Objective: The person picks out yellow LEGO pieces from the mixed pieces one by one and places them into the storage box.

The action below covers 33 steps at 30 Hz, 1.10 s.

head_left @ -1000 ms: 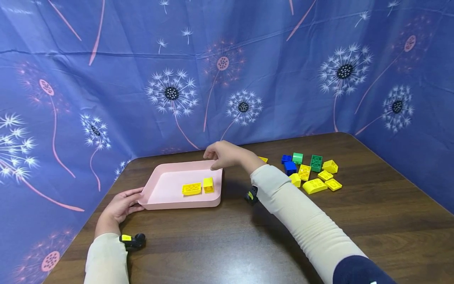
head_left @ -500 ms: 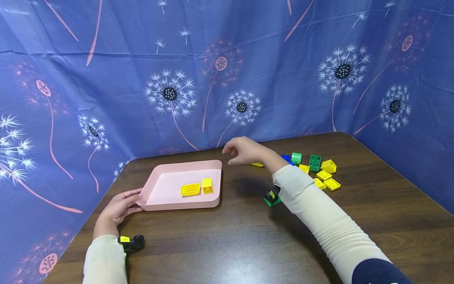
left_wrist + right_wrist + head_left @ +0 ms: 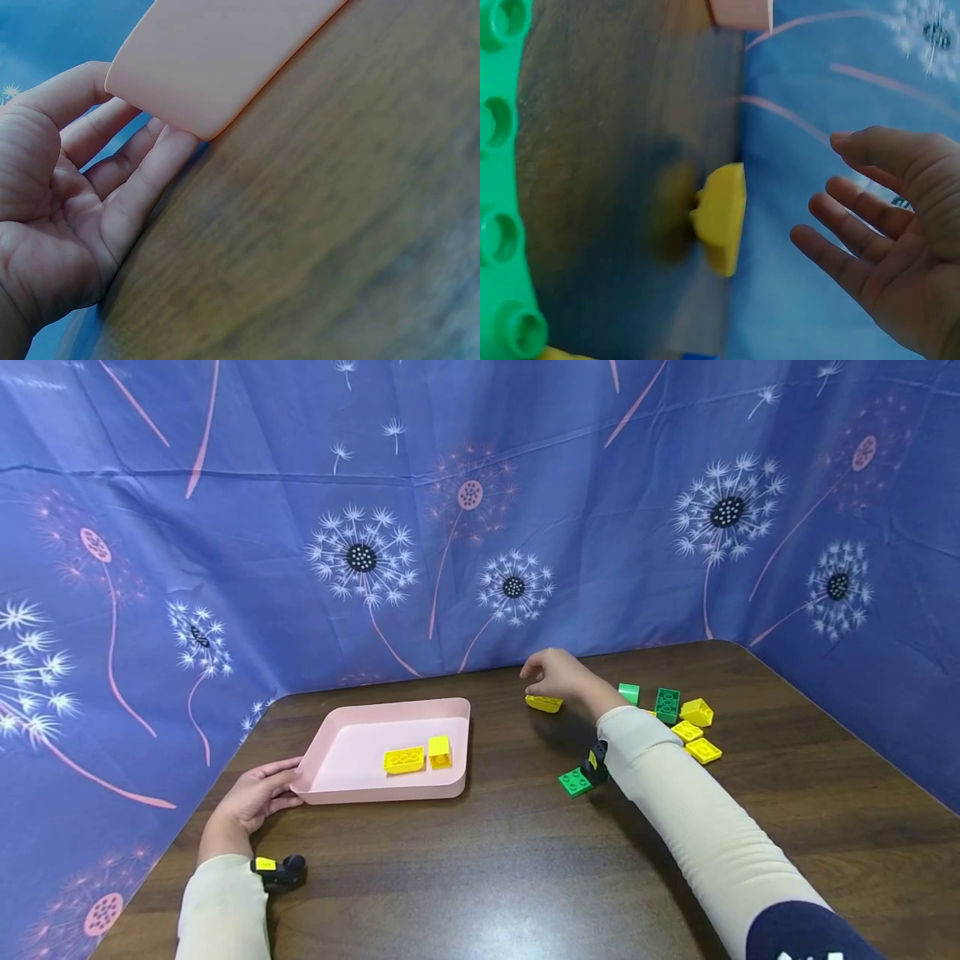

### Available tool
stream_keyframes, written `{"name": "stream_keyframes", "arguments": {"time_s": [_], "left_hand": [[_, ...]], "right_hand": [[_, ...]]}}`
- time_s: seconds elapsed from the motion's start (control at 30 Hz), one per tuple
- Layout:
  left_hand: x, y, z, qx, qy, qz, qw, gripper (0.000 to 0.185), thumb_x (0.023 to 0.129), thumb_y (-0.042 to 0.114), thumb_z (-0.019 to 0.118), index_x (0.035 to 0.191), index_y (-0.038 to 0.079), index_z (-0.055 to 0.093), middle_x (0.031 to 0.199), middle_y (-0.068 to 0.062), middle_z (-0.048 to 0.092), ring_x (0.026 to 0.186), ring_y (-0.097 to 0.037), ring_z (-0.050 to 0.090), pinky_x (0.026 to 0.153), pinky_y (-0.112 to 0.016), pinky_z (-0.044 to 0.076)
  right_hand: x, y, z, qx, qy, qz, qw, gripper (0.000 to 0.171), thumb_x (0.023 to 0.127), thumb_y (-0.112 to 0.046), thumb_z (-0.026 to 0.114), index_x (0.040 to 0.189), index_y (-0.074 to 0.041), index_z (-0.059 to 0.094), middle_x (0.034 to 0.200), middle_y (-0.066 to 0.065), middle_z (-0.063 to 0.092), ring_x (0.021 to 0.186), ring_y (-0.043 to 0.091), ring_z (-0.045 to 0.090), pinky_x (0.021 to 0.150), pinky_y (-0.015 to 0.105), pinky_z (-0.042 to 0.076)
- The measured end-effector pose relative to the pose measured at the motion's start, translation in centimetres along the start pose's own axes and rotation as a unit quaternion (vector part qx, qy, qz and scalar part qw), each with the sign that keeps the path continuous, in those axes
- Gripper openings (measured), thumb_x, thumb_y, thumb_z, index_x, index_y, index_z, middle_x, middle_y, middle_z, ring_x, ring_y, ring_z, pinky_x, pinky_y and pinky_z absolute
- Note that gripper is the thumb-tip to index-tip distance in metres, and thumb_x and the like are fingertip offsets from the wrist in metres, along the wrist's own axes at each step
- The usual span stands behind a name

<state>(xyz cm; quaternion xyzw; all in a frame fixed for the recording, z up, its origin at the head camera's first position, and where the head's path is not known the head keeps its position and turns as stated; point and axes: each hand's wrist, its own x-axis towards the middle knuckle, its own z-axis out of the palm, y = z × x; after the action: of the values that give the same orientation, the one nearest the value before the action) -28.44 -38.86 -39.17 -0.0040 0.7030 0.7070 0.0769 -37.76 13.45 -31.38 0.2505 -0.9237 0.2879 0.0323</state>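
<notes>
A tray (image 3: 352,718) sits on the left half of the table (image 3: 525,860), with two bricks (image 3: 417,756) lying side by side in its right part. The left hand (image 3: 251,797) rests at the tray's near left corner, its fingers (image 3: 135,161) against the tray's edge. To the right of the tray, well apart, a single brick (image 3: 543,702) lies near the back edge, with the right hand (image 3: 555,674) just above it. A flat brick (image 3: 574,782) lies nearer the front, beside the right wrist. A cluster of bricks (image 3: 686,718) lies further right, behind the forearm.
</notes>
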Motion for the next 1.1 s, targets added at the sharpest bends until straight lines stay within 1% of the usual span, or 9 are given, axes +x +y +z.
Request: {"name": "stream_keyframes", "arguments": {"time_s": [0.17,0.23,0.33,0.5,0.6,0.7,0.83,0.93,1.1], "left_hand": [[-0.2,-0.1,0.1,0.004,-0.004,0.005,1.0,0.031,0.098,0.005,0.057,0.092,0.03,0.075,0.095,0.008,0.07,0.083,-0.011,0.068,0.073,-0.03,0.059],[-0.2,-0.1,0.1,0.004,-0.001,0.004,1.0,0.031,0.098,0.005,0.057,0.092,0.03,0.075,0.095,0.008,0.07,0.083,-0.012,0.068,0.073,-0.03,0.059],[-0.3,-0.1,0.1,0.004,-0.001,0.002,1.0,0.03,0.097,0.005,0.057,0.092,0.029,0.074,0.095,0.008,0.07,0.084,-0.011,0.068,0.073,-0.03,0.059],[-0.3,0.1,0.0,0.001,0.001,0.001,1.0,0.026,0.097,0.006,0.059,0.095,0.028,0.074,0.095,0.007,0.07,0.084,-0.012,0.068,0.074,-0.031,0.059],[-0.2,0.2,-0.1,-0.001,0.003,0.002,1.0,0.027,0.097,0.006,0.059,0.095,0.027,0.075,0.095,0.007,0.07,0.084,-0.012,0.068,0.073,-0.031,0.059],[-0.2,0.3,-0.1,-0.002,0.004,0.002,1.0,0.028,0.097,0.005,0.058,0.094,0.027,0.075,0.095,0.006,0.07,0.083,-0.012,0.068,0.072,-0.03,0.059],[-0.1,0.2,-0.2,-0.004,0.003,0.001,1.0,0.03,0.097,0.004,0.058,0.093,0.027,0.076,0.094,0.006,0.07,0.082,-0.012,0.068,0.072,-0.03,0.059],[-0.1,0.2,-0.3,-0.002,0.002,0.004,1.0,0.031,0.097,0.003,0.057,0.093,0.028,0.076,0.094,0.006,0.07,0.082,-0.012,0.068,0.072,-0.031,0.059],[0.0,0.1,-0.3,0.002,-0.005,0.007,1.0,0.032,0.098,0.004,0.056,0.093,0.029,0.076,0.095,0.008,0.07,0.083,-0.011,0.067,0.072,-0.031,0.059]], "right_hand": [[-0.1,2.4,0.7,0.02,0.002,0.065,0.998,0.024,0.085,-0.006,0.072,0.108,0.001,0.069,0.109,0.016,0.067,0.102,0.032,0.06,0.086,0.044,0.053],[0.0,2.9,0.9,0.027,-0.001,0.082,0.996,0.025,0.085,-0.006,0.072,0.109,0.001,0.068,0.11,0.018,0.066,0.104,0.033,0.059,0.089,0.044,0.052],[0.1,3.3,1.0,0.03,-0.003,0.096,0.995,0.028,0.085,-0.007,0.072,0.111,0.002,0.068,0.114,0.02,0.065,0.108,0.035,0.058,0.091,0.045,0.051],[0.7,2.9,1.0,0.025,-0.023,0.112,0.993,0.039,0.085,-0.007,0.073,0.12,0.006,0.062,0.122,0.024,0.06,0.113,0.038,0.056,0.095,0.046,0.049],[1.0,2.5,1.2,0.007,-0.046,0.12,0.992,0.048,0.085,-0.008,0.074,0.127,0.007,0.057,0.128,0.025,0.056,0.117,0.038,0.053,0.098,0.046,0.047],[1.4,2.3,1.5,-0.015,-0.061,0.127,0.99,0.054,0.084,-0.01,0.074,0.131,0.007,0.054,0.131,0.025,0.054,0.118,0.038,0.053,0.099,0.046,0.047],[1.9,2.2,2.0,-0.04,-0.066,0.125,0.989,0.054,0.083,-0.01,0.074,0.13,0.007,0.055,0.129,0.025,0.056,0.117,0.037,0.054,0.099,0.045,0.047],[2.1,1.9,2.2,-0.056,-0.068,0.114,0.99,0.051,0.084,-0.01,0.073,0.129,0.008,0.056,0.127,0.024,0.057,0.117,0.037,0.054,0.099,0.046,0.046],[2.3,1.5,2.2,-0.066,-0.074,0.119,0.988,0.05,0.083,-0.007,0.072,0.129,0.007,0.057,0.129,0.023,0.057,0.116,0.036,0.054,0.096,0.045,0.048]]}}
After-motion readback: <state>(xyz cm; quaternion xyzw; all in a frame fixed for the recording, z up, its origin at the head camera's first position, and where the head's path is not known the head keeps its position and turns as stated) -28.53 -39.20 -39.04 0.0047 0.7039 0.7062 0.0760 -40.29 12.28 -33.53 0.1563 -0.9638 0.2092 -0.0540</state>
